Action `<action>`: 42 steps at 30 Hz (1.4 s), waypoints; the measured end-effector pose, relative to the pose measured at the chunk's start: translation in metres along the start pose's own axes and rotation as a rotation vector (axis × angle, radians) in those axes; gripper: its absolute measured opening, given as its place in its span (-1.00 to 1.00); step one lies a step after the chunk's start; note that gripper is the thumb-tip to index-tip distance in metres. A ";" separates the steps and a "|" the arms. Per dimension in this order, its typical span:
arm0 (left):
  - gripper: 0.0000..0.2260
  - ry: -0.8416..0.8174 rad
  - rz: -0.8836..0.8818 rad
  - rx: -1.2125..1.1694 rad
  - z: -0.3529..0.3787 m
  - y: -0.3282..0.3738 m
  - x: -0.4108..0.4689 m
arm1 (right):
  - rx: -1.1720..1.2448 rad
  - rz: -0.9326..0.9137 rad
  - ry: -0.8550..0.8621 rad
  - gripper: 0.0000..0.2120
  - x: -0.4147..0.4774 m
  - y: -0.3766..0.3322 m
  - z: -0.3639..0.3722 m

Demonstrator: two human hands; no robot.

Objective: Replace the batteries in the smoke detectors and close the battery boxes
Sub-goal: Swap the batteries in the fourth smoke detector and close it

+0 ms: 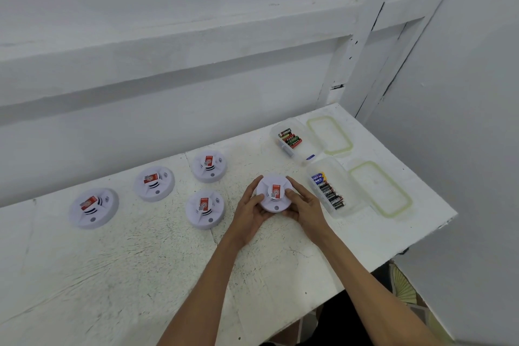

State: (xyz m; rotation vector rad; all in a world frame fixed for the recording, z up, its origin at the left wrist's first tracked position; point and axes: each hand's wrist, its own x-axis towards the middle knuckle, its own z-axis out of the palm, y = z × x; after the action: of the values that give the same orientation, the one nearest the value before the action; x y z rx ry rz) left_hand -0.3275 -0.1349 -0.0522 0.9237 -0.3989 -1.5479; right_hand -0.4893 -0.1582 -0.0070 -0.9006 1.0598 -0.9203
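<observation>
Flanking detector [273, 194], maybe lifted, in curled L hand [250, 209], R hand [304, 206] grip: four others [205, 209], batt. tubs [338, 173].

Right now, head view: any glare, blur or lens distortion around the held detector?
Head view: soft even light, no glare on the white speckled tabletop; wide-angle bowing bends the white wall ledges; the round white smoke detector with the red label, gripped by left hand and right hand, is fairly sharp, its label print too small to read.
</observation>
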 end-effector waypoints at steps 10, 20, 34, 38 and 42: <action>-0.56 0.008 -0.002 0.003 -0.002 -0.002 0.003 | -0.016 -0.002 0.000 -0.66 0.003 0.004 -0.002; -0.56 0.017 -0.012 0.020 -0.003 -0.002 0.004 | -0.013 -0.007 -0.004 -0.66 0.004 0.005 -0.003; -0.56 0.017 -0.024 0.039 0.000 0.001 0.000 | -0.021 0.000 0.008 -0.65 0.004 0.005 -0.002; -0.56 0.007 -0.027 0.043 0.001 0.003 -0.002 | -0.019 0.007 0.009 -0.64 0.004 0.004 -0.002; -0.57 0.003 -0.028 0.043 0.003 0.005 -0.004 | -0.021 0.008 0.015 -0.63 0.003 0.005 -0.002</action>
State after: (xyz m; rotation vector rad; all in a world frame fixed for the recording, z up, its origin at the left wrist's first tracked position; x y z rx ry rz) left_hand -0.3263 -0.1331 -0.0454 0.9680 -0.4198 -1.5686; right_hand -0.4893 -0.1597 -0.0127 -0.9079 1.0868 -0.9122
